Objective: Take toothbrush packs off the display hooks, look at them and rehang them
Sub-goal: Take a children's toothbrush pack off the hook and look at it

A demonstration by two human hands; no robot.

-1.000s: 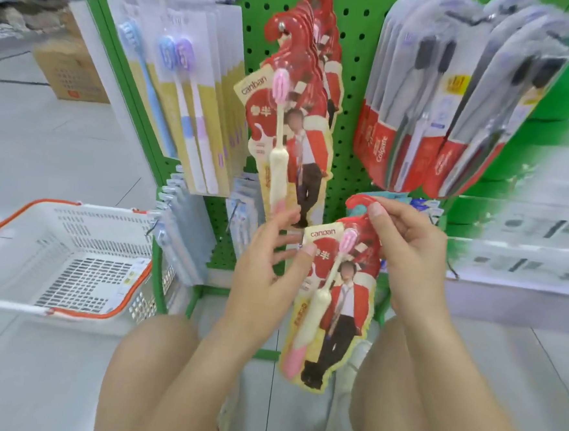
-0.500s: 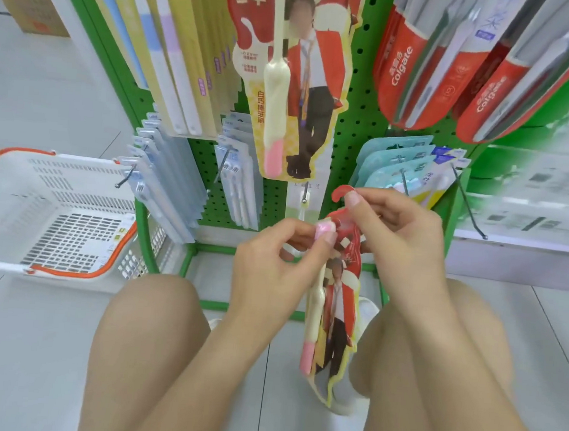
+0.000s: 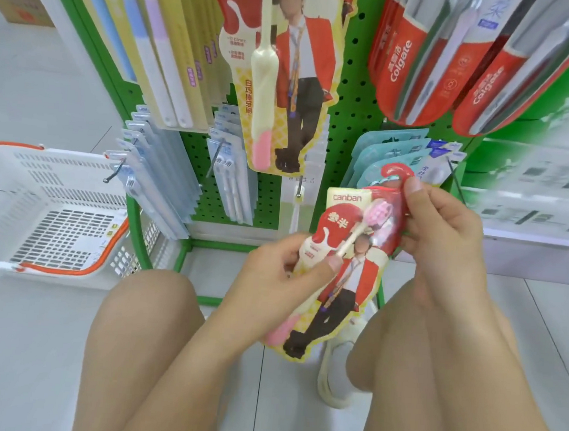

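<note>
Hands meet on one toothbrush pack [image 3: 346, 273], held tilted in front of the green pegboard [image 3: 350, 119], above the person's bare knees. The left hand [image 3: 272, 278] grips the pack at its left edge about halfway down, thumb pressed across the front over the brush handle, fingers curled behind. The right hand [image 3: 443, 233] pinches the pack's red top near the hanger loop, thumb on the front, other fingers wrapped round the right edge. The pack faces the camera: a "canban" label at the upper left, a pink brush head under clear plastic, a cream handle running down to a pink end, and a printed figure in a red jacket. It hangs on no hook; its lower end points down toward a pale shoe [image 3: 335, 377] on the tiled floor. Directly above it, the same kind of pack [image 3: 279, 80] hangs on the board with more behind it. A bare hook [image 3: 299, 191] juts out just below those, near the held pack's upper left corner. To the right above hang red Colgate packs [image 3: 421, 63]; behind the right hand sit teal packs [image 3: 382, 151]. On the left hang yellow packs [image 3: 173, 49] and, lower, rows of pale blue packs [image 3: 157, 179]. A white basket [image 3: 41, 211] with an orange handle stands on the floor at the left, just beside the rack's green frame.
</note>
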